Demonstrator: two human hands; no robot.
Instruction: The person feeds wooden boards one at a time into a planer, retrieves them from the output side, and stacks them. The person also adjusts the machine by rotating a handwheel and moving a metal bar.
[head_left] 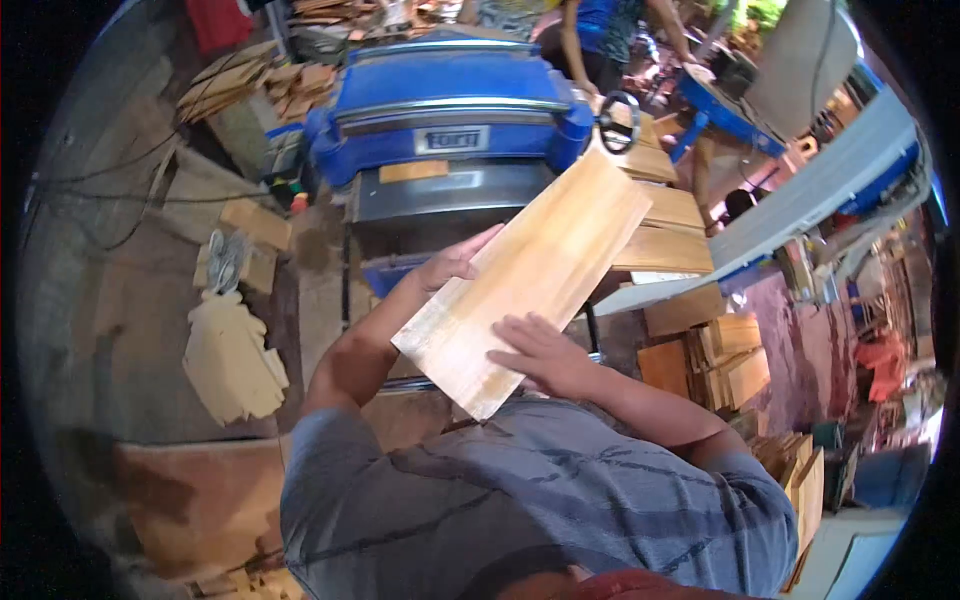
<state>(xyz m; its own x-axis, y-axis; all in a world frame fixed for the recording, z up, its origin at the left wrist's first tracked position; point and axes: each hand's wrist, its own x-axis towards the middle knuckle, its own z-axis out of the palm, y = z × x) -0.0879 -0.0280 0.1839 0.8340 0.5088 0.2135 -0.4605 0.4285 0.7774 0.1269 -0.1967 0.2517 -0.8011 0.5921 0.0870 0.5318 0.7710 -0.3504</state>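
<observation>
A pale wooden board (pixel 545 265) is held up at a slant in front of my chest, its near end rough and whitish. My left hand (pixel 458 262) grips its left edge, with part of the hand hidden by the board. On the board's upper face, near its lower end, my right hand (pixel 545 355) lies flat with fingers spread. Just beyond stands a blue planer-like machine (pixel 450 85) with a dark metal bed (pixel 470 200). A small wood piece (pixel 413 171) rests on that machine's front.
Several boards (pixel 660 250) lie to the right of the machine, beside a long grey machine table (pixel 780 215). Another person (pixel 600 40) stands behind, near a black handwheel (pixel 618 122). Wood offcuts (pixel 235 85) are piled at the back left, and cables (pixel 110 195) hang along the left wall.
</observation>
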